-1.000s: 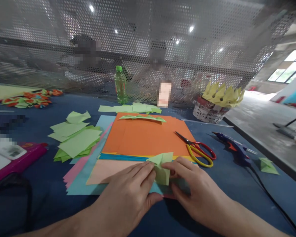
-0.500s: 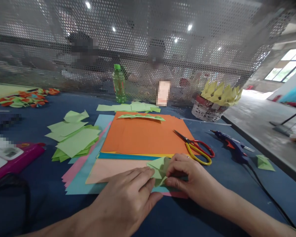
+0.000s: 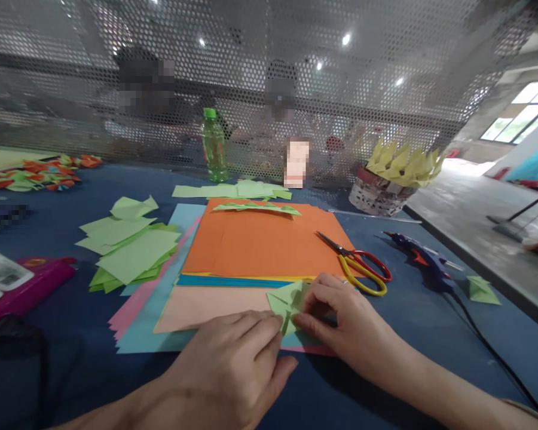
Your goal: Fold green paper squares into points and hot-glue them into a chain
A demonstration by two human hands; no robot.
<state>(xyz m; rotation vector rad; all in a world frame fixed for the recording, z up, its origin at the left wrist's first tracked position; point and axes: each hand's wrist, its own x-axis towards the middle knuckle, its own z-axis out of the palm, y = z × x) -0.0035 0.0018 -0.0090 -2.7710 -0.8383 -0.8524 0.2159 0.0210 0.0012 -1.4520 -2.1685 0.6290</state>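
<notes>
Here, left hand [image 3: 233, 358] palm-down, open on green paper [image 3: 283, 300], right hand [image 3: 343, 313] curled, grip pinching it

The folded paper [image 3: 278, 300] is light green; the top sheet [image 3: 264, 239] is orange; the scissors [image 3: 343, 251] have red and yellow handles (but dark blades); the grey screen [image 3: 385, 54] has little dots all over.

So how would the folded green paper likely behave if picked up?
The folded green paper is probably light, being a small, thin-looking sheet. It likely bends easily, though its folds may stiffen it. Without the left hand and right hand on it, it might unfold.
</notes>
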